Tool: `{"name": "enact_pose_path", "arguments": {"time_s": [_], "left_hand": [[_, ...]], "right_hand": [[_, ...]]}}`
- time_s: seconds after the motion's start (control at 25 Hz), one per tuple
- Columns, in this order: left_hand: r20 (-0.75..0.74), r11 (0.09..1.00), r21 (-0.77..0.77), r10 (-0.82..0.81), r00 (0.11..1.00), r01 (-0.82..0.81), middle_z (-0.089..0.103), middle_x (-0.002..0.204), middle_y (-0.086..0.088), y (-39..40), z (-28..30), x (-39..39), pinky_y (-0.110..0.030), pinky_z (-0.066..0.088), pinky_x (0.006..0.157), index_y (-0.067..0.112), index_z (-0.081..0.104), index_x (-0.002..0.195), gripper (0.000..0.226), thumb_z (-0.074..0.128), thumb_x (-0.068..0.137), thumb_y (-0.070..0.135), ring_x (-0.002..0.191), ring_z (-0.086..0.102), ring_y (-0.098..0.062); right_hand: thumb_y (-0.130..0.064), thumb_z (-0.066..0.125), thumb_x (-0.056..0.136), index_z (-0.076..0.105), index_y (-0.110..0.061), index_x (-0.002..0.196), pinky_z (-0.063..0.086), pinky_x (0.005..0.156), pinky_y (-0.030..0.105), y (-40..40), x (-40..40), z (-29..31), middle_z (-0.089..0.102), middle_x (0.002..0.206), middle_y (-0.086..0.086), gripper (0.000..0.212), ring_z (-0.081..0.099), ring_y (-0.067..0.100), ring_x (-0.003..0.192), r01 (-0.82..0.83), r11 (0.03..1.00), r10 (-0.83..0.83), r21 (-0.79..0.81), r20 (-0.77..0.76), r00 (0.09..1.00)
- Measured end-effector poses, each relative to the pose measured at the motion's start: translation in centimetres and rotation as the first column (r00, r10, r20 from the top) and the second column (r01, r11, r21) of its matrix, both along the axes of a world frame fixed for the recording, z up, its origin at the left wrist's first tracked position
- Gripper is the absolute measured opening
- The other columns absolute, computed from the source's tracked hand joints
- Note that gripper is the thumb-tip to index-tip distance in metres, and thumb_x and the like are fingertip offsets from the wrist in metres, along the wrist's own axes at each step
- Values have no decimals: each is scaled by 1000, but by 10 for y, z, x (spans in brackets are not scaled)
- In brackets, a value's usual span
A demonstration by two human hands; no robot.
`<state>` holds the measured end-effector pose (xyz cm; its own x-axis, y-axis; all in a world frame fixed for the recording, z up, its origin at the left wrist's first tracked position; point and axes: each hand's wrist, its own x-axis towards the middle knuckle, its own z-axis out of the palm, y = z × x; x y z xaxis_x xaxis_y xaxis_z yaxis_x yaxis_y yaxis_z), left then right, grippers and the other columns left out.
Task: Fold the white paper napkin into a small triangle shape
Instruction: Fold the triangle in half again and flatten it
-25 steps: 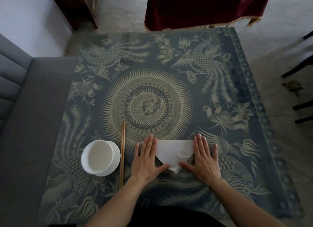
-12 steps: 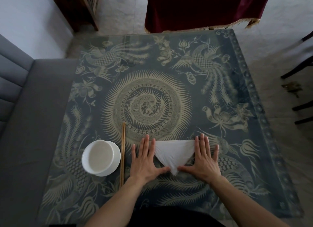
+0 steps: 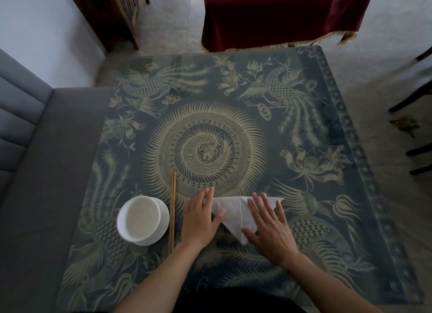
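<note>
We are pressing the napkin triangle flat: left hand and right hand both lying on it, fingers straight.

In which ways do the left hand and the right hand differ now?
The left hand touches only the left edge of the napkin; the right hand lies over its right part. The left hand is nearer the chopsticks. Both are flat, fingers straight.

Both hands flat — left hand, right hand — fingers straight, palms down.
</note>
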<state>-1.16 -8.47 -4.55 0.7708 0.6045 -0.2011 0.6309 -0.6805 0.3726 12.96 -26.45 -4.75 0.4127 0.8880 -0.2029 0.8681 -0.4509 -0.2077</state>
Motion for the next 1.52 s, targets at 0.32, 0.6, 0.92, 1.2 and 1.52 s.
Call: {"name": "enact_pose_path", "arguments": {"time_s": [0.32,0.6,0.92,1.2,1.52], "left_hand": [[-161,995,-5,99,982,-101,59,115,3,23,16,27,-43,36,96,27,53,122,37,63,89,41,113,50,-22],[-274,987,-94,97,957,-127,52,112,-1,28,17,35,-41,41,91,27,56,92,9,59,87,34,109,47,-25],[-181,850,-448,217,959,-277,62,88,10,33,21,36,-27,41,62,25,62,92,18,72,77,26,79,58,-10],[-100,810,-510,276,956,-287,63,78,6,40,29,44,-26,41,57,23,63,78,7,69,81,21,71,56,-10],[-22,931,-351,99,995,-101,66,75,0,32,55,60,-35,48,64,18,63,84,11,66,85,28,72,63,-22]], "right_hand": [[-63,22,96,19,-22,156,2,117,52,-22,9,-5,10,163,2,72,4,27,150,-70,990,67,-120,-28,997],[-62,28,96,17,-27,156,11,117,58,-25,8,-2,11,163,4,71,8,30,149,-66,986,65,-156,-8,998],[-60,30,94,28,-31,152,11,107,71,-24,-3,5,29,159,11,66,27,35,145,-46,981,53,-189,32,998],[-69,40,91,40,-33,146,13,107,75,-18,-24,13,41,152,10,65,43,38,134,-24,992,27,-123,23,999],[-63,30,96,34,-31,150,5,110,65,-16,-17,14,28,160,6,63,29,34,144,-122,983,125,-141,17,992]]}}
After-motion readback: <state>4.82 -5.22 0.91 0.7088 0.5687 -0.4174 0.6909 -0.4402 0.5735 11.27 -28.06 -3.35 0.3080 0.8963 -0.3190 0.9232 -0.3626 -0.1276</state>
